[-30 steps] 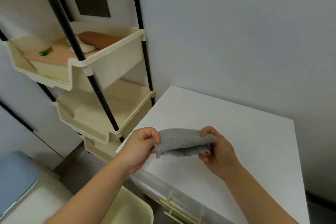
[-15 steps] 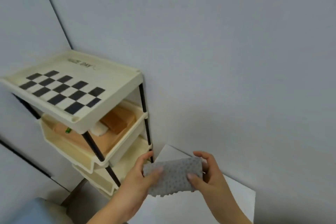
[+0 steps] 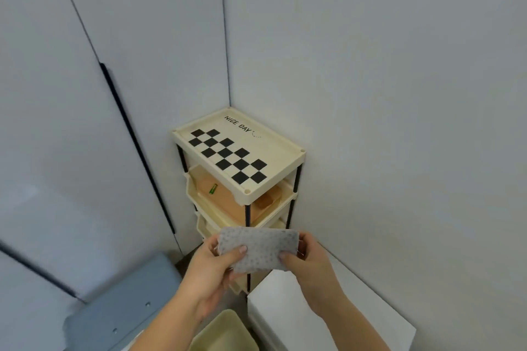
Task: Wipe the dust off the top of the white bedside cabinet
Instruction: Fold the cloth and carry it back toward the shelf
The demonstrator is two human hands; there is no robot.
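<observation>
A grey dimpled cloth (image 3: 258, 249) is stretched flat between both hands, held up in the air in front of the shelf rack. My left hand (image 3: 212, 271) pinches its left edge with the thumb on the front. My right hand (image 3: 309, 271) pinches its right edge the same way. The white bedside cabinet (image 3: 356, 305) stands at the lower right against the wall, its flat top partly hidden by my right forearm. The cloth is above and to the left of the cabinet top, not touching it.
A cream tiered shelf rack (image 3: 242, 157) with a black checker pattern and "NICE DAY" on top stands in the corner, holding brown items on its second tier. A cream bin (image 3: 225, 333) sits below my hands. A blue-grey padded surface (image 3: 125, 302) lies at lower left.
The view has swung up and back, so the whole rack top and the corner show. The cloth, folded a second ago, is spread flat between both hands and has shifted left of the cabinet.
</observation>
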